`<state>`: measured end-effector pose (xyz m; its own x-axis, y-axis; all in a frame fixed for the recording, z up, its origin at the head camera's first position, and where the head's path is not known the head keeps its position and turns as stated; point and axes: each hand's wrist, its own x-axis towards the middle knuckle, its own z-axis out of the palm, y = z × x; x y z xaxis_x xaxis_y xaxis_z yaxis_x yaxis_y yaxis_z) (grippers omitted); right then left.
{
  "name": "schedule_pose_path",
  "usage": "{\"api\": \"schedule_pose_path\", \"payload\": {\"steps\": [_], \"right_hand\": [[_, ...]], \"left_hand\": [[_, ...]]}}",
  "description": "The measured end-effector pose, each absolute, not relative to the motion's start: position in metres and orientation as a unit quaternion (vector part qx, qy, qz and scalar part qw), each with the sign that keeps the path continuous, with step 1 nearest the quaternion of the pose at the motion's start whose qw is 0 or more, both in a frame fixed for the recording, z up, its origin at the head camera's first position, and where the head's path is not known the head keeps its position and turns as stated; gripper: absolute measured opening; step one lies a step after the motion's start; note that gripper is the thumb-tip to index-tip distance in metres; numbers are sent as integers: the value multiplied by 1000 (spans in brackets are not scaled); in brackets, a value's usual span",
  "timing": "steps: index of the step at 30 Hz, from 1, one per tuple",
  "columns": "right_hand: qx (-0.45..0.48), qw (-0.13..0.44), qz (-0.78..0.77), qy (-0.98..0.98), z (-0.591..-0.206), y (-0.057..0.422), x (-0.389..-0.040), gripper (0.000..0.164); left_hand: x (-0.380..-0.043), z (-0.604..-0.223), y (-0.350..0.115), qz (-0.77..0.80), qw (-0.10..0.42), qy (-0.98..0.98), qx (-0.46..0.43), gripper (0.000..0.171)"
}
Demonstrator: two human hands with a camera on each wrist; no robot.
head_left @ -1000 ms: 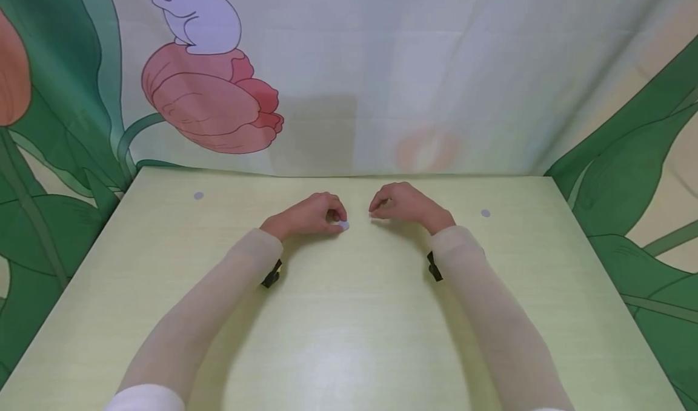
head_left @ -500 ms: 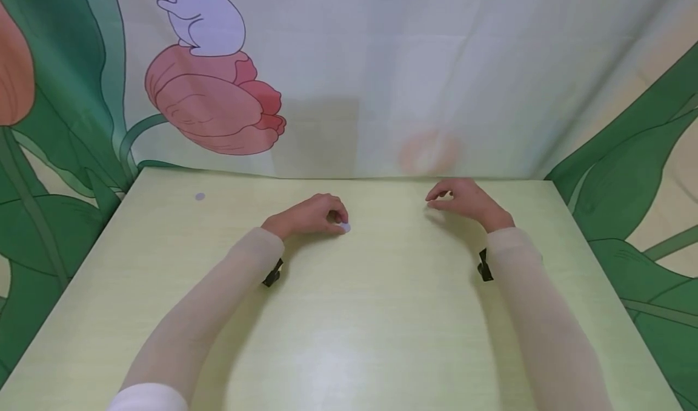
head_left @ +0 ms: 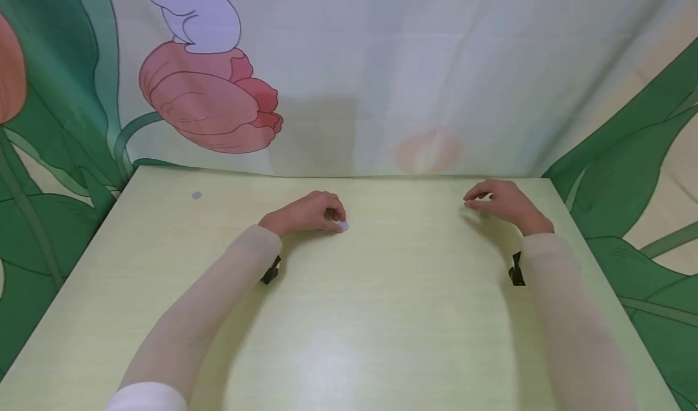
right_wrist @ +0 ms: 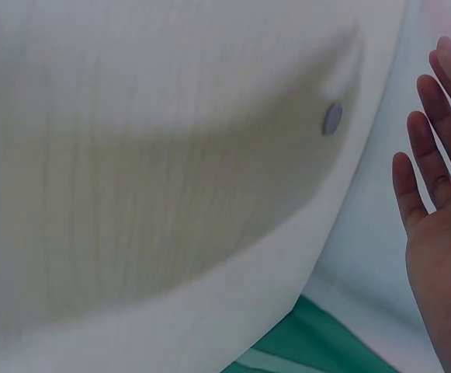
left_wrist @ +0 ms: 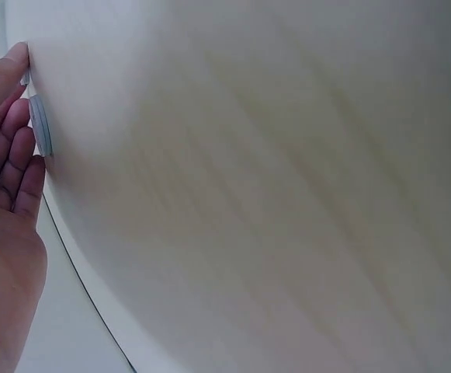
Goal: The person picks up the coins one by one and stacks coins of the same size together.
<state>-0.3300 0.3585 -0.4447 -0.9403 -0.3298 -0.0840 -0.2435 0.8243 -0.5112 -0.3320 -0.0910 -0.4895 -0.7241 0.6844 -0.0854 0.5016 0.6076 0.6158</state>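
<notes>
My left hand [head_left: 311, 211] pinches a small pale round disc [head_left: 343, 225] at its fingertips, low at the table's far middle. In the left wrist view, a second disc [left_wrist: 40, 126] with a layered edge sits by the curled fingers, and the pinched disc shows as a thin sliver under the thumb. At the right, my right hand [head_left: 504, 202] hovers above the table, thumb and forefinger close together, other fingers loosely bent, with nothing visible between them. Below it a grey-lilac disc [right_wrist: 332, 119] lies on the table; the hand mostly covers it in the head view.
Another lilac disc [head_left: 197, 195] lies near the back left of the pale wooden table [head_left: 349, 314]. Behind the table hangs a printed curtain [head_left: 327, 65] with flowers and leaves, meeting its back edge.
My right hand has moved from beside the left hand out to the right, above the disc there. The left hand stays in place at its disc.
</notes>
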Motion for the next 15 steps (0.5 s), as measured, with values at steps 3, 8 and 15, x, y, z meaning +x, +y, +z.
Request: {"api": "schedule_pose_path", "payload": {"steps": [3, 8, 15], "right_hand": [[-132, 82, -259, 953, -448, 367, -327, 31], [-116, 84, -264, 954, -452, 379, -321, 33], [-95, 104, -266, 954, -455, 386, -311, 37]], "left_hand": [[-332, -490, -93, 294, 159, 881, 336, 17], [-333, -491, -94, 303, 162, 877, 336, 16], [-337, -488, -94, 318, 191, 870, 324, 15]]}}
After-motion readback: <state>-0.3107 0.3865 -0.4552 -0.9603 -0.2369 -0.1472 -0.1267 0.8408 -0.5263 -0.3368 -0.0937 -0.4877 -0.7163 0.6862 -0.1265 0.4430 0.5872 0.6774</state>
